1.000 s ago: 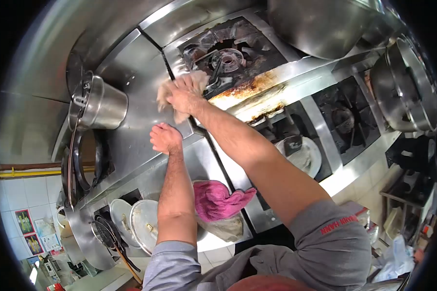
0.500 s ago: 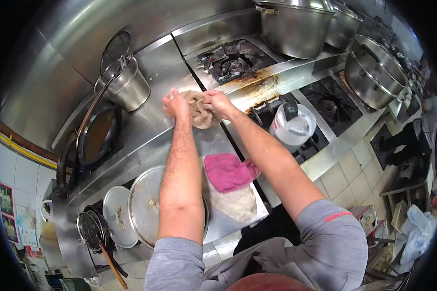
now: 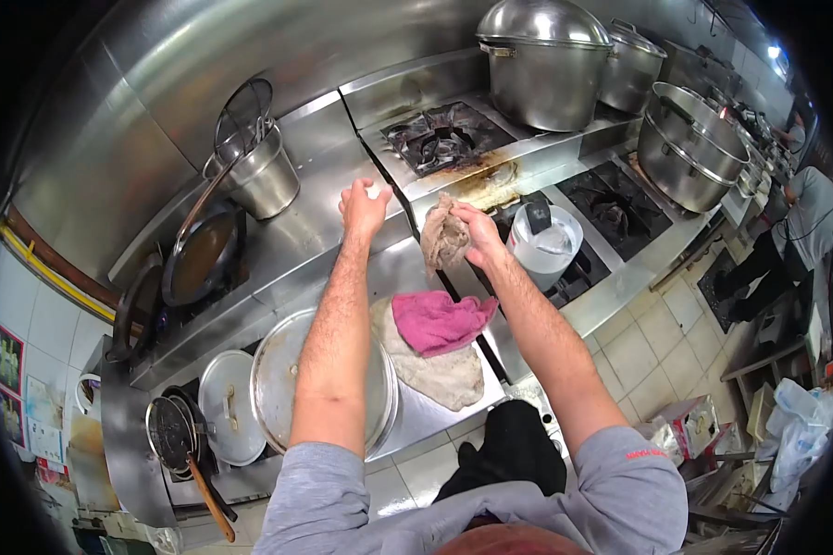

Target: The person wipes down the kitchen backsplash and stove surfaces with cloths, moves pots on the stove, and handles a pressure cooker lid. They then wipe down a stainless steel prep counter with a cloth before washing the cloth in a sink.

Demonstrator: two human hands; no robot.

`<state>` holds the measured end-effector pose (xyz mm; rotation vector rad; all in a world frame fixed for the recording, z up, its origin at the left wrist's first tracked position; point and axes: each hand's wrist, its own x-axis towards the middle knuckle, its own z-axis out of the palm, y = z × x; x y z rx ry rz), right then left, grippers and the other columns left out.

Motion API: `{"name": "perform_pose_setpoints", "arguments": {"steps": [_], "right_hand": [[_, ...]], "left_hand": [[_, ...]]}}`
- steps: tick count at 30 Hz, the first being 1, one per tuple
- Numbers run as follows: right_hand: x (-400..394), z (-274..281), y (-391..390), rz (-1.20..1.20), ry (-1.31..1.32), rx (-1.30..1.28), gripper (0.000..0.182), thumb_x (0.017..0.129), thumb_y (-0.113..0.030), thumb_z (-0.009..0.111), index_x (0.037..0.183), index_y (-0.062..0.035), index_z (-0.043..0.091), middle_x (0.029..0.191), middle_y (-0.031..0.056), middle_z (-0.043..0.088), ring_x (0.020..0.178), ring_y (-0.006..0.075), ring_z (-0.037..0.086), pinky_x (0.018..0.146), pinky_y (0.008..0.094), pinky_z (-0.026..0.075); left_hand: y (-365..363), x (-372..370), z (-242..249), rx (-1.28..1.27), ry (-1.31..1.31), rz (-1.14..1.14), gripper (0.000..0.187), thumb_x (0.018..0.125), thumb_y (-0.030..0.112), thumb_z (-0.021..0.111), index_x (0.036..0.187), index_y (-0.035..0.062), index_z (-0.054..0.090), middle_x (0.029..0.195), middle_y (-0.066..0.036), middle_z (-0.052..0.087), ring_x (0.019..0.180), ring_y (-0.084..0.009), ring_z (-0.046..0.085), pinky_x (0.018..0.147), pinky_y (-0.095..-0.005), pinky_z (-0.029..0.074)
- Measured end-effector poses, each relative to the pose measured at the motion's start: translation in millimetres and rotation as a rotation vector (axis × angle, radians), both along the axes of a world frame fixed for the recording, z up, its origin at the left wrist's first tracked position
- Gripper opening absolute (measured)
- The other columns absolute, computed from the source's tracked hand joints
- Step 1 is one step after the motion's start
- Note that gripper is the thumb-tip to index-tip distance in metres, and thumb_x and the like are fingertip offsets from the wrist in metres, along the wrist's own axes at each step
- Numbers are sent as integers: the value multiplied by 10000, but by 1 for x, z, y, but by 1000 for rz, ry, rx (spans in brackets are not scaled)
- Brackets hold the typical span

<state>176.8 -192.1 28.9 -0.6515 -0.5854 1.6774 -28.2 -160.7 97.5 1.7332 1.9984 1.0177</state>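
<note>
My right hand [image 3: 480, 235] grips a crumpled brown cloth [image 3: 443, 235], which hangs over the dark gap between two steel counters. To its left, my left hand [image 3: 364, 209] is above the steel counter with its fingers apart and nothing in them. Nearer my body, a pink cloth [image 3: 441, 322] lies on top of a beige cloth [image 3: 446, 379] at the counter's edge. A white container [image 3: 544, 248] with a black object in it stands right of my right hand.
A steel pot with strainers [image 3: 267, 176] stands back left, near a dark pan [image 3: 204, 254]. Large lids [image 3: 273, 379] lie front left. Burners [image 3: 444, 139] and big lidded pots [image 3: 541, 79] are behind. Another person [image 3: 810, 213] stands far right.
My hands have moved apart. My left hand has let go of the brown cloth, and my right hand has carried it to the right and toward my body. The camera view has shifted slightly.
</note>
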Motion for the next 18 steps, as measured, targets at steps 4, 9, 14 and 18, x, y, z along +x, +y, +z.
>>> {"name": "perform_pose_setpoints", "arguments": {"steps": [4, 9, 14, 18], "right_hand": [[-10, 2, 2, -9, 105, -59, 259, 884, -91, 500, 1135, -34, 525, 1030, 97, 608, 947, 225, 611, 854, 388, 498], [-41, 5, 44, 53, 153, -13, 253, 861, -87, 538, 1109, -39, 519, 978, 95, 599, 903, 209, 609, 803, 378, 514], [-83, 32, 134, 61, 139, 68, 324, 862, -86, 542, 1180, -38, 499, 1053, 81, 587, 960, 210, 592, 825, 376, 501], [-105, 43, 237, -26, 238, 116, 245, 866, -61, 510, 1109, -38, 533, 949, 79, 609, 872, 199, 613, 741, 367, 528]], "left_hand": [[-12, -2, -28, -157, 188, 8, 621, 739, 443, 691, 1240, 147, 473, 1265, -138, 429, 1218, -315, 376, 984, -519, 301], [-6, -14, -62, -251, 434, -62, 697, 704, 407, 746, 1276, 153, 438, 1282, -111, 405, 1231, -291, 357, 984, -526, 282], [31, -32, -59, -323, 655, -226, 800, 608, 431, 796, 1247, 114, 435, 1236, -118, 421, 1189, -316, 385, 976, -496, 316], [60, -44, -69, -129, 849, -432, 834, 561, 449, 809, 1223, 120, 424, 1114, -122, 444, 1103, -312, 419, 902, -458, 343]]}}
